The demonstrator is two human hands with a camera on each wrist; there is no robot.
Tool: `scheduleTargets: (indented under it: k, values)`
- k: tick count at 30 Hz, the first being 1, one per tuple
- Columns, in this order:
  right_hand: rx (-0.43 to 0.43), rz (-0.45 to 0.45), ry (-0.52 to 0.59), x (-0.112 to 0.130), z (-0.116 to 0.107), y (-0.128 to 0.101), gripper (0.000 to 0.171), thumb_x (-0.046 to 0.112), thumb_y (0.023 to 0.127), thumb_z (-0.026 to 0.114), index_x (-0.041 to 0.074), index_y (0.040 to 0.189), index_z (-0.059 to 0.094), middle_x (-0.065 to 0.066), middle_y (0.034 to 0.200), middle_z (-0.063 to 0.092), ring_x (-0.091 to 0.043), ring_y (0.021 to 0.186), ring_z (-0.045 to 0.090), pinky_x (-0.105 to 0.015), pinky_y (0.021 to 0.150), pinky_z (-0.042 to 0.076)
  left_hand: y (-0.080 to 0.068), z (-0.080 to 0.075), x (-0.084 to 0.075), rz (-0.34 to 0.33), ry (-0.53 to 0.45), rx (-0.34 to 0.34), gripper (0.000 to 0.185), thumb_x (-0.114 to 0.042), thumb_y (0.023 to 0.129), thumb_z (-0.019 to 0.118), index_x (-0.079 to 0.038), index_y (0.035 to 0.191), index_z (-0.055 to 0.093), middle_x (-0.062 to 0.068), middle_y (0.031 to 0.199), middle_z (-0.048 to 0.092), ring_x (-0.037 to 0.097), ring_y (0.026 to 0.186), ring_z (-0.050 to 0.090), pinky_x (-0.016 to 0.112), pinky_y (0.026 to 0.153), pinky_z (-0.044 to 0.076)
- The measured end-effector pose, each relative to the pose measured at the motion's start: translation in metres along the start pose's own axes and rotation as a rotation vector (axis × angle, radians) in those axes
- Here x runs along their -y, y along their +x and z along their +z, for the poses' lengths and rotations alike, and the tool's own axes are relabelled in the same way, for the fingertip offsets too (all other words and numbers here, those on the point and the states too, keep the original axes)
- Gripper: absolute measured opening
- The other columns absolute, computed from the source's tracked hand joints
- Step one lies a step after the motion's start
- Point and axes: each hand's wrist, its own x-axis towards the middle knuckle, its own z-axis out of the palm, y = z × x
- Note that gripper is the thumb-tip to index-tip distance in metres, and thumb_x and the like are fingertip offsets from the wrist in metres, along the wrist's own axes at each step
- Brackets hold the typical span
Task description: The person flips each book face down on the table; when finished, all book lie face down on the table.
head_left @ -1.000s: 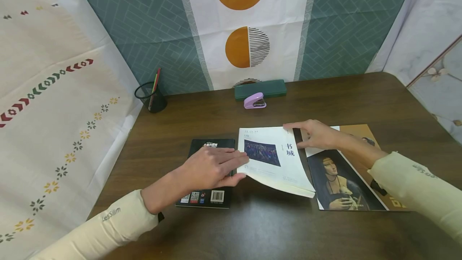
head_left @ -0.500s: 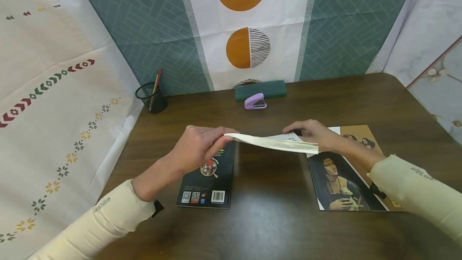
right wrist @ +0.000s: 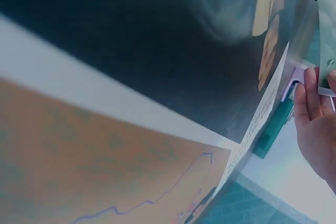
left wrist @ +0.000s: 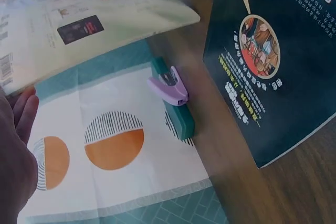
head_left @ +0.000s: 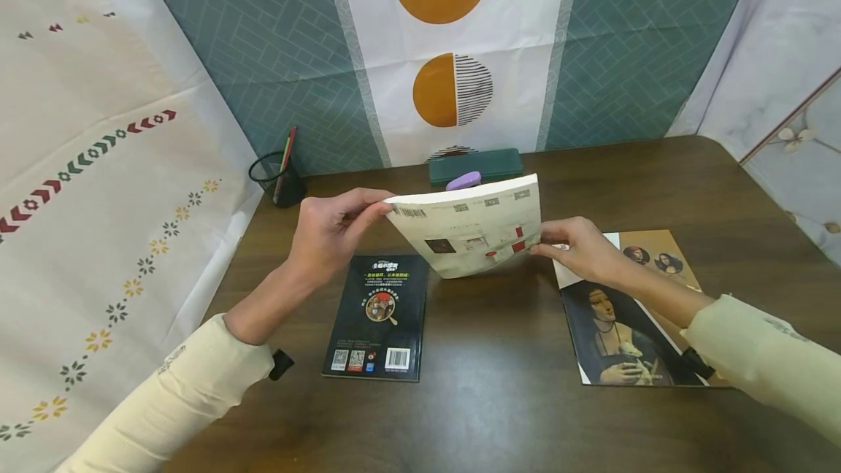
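While the white book (head_left: 471,228) hangs in the air above the counter (head_left: 499,385), tilted with its back cover toward the person, both hands carry it. The left hand (head_left: 331,228) pinches its upper left corner, with the fingers curled around the edge. The right hand (head_left: 578,248) pinches its right edge, with the fingers closed on it. Below the white book, to its left, a black book (head_left: 381,323) lies flat on the counter. Below it, to its right, an art magazine (head_left: 624,320) lies flat under the right wrist. Behind the white book, a purple stapler (left wrist: 169,85) touches a green case (left wrist: 176,111). Far left of the white book stands a black pen cup (head_left: 276,177).
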Motion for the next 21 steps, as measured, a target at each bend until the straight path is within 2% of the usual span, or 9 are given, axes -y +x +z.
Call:
scheduleTargets:
  k: [3, 6, 8, 11, 14, 18, 21]
  values:
    - [-0.027, 0.037, 0.024, 0.003, -0.005, -0.005, 0.016, 0.004, 0.098, 0.076, 0.005, 0.114, 0.078, -0.013, 0.118, 0.077, -0.037, 0.115, 0.073, -0.054, 0.096, 0.058, -0.001, -0.003, 0.002, -0.027, -0.046, -0.018, 0.020, 0.006, 0.092, 0.079, 0.002, 0.111, 0.080, 0.010, 0.104, 0.081, 0.017, 0.078, 0.075, 0.017, 0.067, 0.056]
    - [-0.062, 0.068, 0.031, 0.007, -0.011, -0.008, 0.011, 0.005, 0.098, 0.076, 0.006, 0.109, 0.079, -0.011, 0.109, 0.079, -0.035, 0.109, 0.074, -0.038, 0.086, 0.059, -0.002, -0.007, 0.005, -0.064, -0.100, -0.033, 0.022, 0.007, 0.092, 0.079, 0.001, 0.112, 0.081, 0.008, 0.105, 0.081, 0.019, 0.081, 0.077, 0.019, 0.071, 0.059]
    - [-0.090, 0.080, 0.031, 0.011, -0.014, -0.010, 0.012, 0.006, 0.098, 0.077, 0.005, 0.109, 0.078, -0.010, 0.105, 0.079, -0.035, 0.106, 0.075, -0.028, 0.081, 0.056, -0.004, -0.009, 0.006, -0.098, -0.127, -0.046, 0.023, 0.008, 0.091, 0.079, 0.000, 0.113, 0.081, 0.008, 0.104, 0.081, 0.019, 0.083, 0.078, 0.021, 0.072, 0.060]
    - [-0.123, 0.101, 0.048, 0.017, -0.020, -0.012, 0.015, 0.006, 0.099, 0.076, 0.003, 0.114, 0.077, -0.013, 0.104, 0.079, -0.036, 0.101, 0.076, -0.018, 0.076, 0.054, -0.009, -0.012, 0.008, -0.163, -0.137, -0.061, 0.025, 0.007, 0.091, 0.080, -0.003, 0.115, 0.081, 0.007, 0.104, 0.081, 0.019, 0.085, 0.078, 0.021, 0.072, 0.061]
    - [-0.148, 0.113, 0.072, 0.023, -0.026, -0.013, 0.020, 0.006, 0.100, 0.075, 0.001, 0.120, 0.076, -0.015, 0.108, 0.079, -0.033, 0.097, 0.076, -0.016, 0.078, 0.055, -0.017, -0.014, 0.008, -0.249, -0.124, -0.069, 0.026, 0.003, 0.093, 0.080, -0.006, 0.118, 0.082, 0.006, 0.105, 0.081, 0.020, 0.085, 0.078, 0.020, 0.070, 0.059]
    - [-0.184, 0.146, 0.097, 0.031, -0.038, -0.014, 0.026, 0.012, 0.101, 0.074, 0.003, 0.126, 0.075, -0.016, 0.115, 0.077, -0.018, 0.095, 0.074, -0.016, 0.080, 0.056, -0.031, -0.013, 0.008, -0.397, -0.101, -0.060, 0.024, -0.004, 0.095, 0.080, -0.010, 0.119, 0.082, 0.003, 0.104, 0.081, 0.017, 0.082, 0.076, 0.018, 0.068, 0.057]
    - [-0.217, 0.182, 0.109, 0.037, -0.047, -0.012, 0.030, 0.016, 0.102, 0.075, 0.005, 0.130, 0.075, -0.014, 0.120, 0.076, -0.009, 0.094, 0.071, -0.017, 0.080, 0.056, -0.042, -0.010, 0.007, -0.498, -0.107, -0.032, 0.022, -0.008, 0.095, 0.081, -0.010, 0.117, 0.082, 0.002, 0.101, 0.081, 0.014, 0.082, 0.076, 0.019, 0.071, 0.059]
